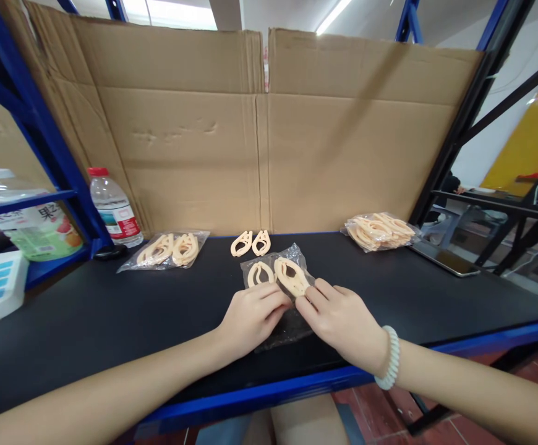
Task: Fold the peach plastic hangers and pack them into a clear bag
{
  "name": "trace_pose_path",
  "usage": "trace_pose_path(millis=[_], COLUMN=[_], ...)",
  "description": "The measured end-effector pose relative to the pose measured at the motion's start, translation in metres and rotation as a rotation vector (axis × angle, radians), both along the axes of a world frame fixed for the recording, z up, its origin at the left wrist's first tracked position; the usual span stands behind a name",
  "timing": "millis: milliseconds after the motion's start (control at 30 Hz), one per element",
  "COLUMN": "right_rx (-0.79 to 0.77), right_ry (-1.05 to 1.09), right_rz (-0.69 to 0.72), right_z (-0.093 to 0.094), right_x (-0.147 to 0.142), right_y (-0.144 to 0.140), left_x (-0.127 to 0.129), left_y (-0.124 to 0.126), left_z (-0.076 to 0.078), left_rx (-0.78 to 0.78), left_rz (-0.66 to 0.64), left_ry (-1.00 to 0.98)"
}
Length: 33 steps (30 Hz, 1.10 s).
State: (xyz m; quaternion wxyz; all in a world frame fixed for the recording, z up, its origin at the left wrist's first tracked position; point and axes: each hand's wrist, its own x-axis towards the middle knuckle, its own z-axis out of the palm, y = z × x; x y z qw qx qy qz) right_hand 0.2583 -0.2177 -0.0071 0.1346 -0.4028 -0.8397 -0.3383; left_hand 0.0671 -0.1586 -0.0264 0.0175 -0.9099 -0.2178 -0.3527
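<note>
L hand [250, 318] & R hand [343, 321] side by side, fingers curled, pressing down on clear plastic bag [281, 309]. Two beige hair clips [278, 275] in bag just beyond fingertips. Loose clip pair [250, 243] farther ahead; filled bag [167, 250] front-left of L hand.

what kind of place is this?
Likely a small packing station in a warehouse or workshop: black shelf-bench on blue racking, cardboard backing, cream plastic clips in a clear bag under both hands.
</note>
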Motion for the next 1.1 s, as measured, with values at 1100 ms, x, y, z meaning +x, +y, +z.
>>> trace_pose_path(millis=[1100], right_rx=[-0.591], right_ry=[-0.015], right_rz=[0.068], right_z=[0.001], right_x=[-0.025], right_y=[0.250], left_x=[-0.013], left_y=[0.012], left_z=[0.012], left_rx=[0.124], left_rz=[-0.109], left_ry=[0.159])
